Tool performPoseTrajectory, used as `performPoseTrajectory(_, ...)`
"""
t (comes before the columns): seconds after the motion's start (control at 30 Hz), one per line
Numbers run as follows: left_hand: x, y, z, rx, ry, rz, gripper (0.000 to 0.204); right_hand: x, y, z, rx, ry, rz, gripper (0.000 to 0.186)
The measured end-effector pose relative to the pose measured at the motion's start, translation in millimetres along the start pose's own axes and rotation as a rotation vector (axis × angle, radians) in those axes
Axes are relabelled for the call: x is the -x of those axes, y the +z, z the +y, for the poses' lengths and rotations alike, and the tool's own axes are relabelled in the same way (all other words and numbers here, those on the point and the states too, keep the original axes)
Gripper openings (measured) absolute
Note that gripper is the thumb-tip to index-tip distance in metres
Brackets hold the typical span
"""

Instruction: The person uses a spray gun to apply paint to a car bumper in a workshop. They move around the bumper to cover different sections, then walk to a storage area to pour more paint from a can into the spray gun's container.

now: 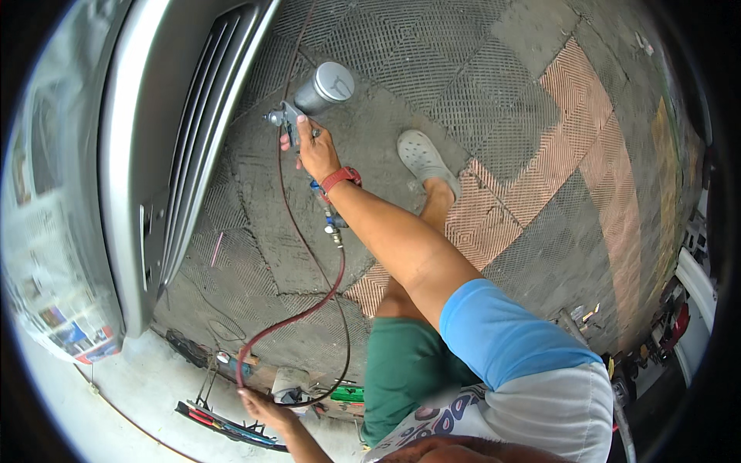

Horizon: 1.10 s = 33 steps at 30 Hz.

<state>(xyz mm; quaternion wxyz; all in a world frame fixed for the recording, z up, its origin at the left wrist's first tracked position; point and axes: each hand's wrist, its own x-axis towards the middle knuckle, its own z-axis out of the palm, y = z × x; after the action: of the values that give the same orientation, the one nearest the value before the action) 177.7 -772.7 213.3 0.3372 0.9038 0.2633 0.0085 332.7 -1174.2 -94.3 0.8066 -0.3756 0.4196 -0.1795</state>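
Head | right hand (318, 153) grips spray gun (312, 99) | left hand (265, 410) pinches hose (309, 310) | bumper (139, 154) near gun

Single view: left head-worn fisheye, pitched steeply down, close above wearer's shirt (540, 401) lower right. Right hand (318, 150) at arm's reach, upper centre; left hand (266, 409) lower left; floor tiles (494, 100) beyond, bowing rimward.

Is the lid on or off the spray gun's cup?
On: the round, pale lid covers the top of the silver cup, so how full it is cannot be told.
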Motion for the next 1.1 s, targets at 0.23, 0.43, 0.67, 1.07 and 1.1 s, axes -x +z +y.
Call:
performPoseTrajectory(0.23,67,135,6,-0.112,-0.25,-0.236,0.042,-176,-83,-113,0.186,-0.091,0.018,0.054)
performPoseTrajectory(0.43,142,260,102,-0.03,-0.36,-0.606,0.031,-277,-132,-245,0.394,-0.565,0.117,0.048)
performPoseTrajectory(0.67,211,279,186,-0.168,-0.39,-0.602,0.039,-205,-139,-300,0.633,-0.331,-0.316,0.053)
performPoseTrajectory(1.07,404,264,272,-0.15,-0.426,-0.301,0.038,-262,-97,-417,0.669,-0.205,-0.547,0.06)
performPoseTrajectory(1.1,414,270,271,-0.061,-0.459,-0.275,0.039,-270,-88,-421,0.667,-0.329,-0.475,0.056)
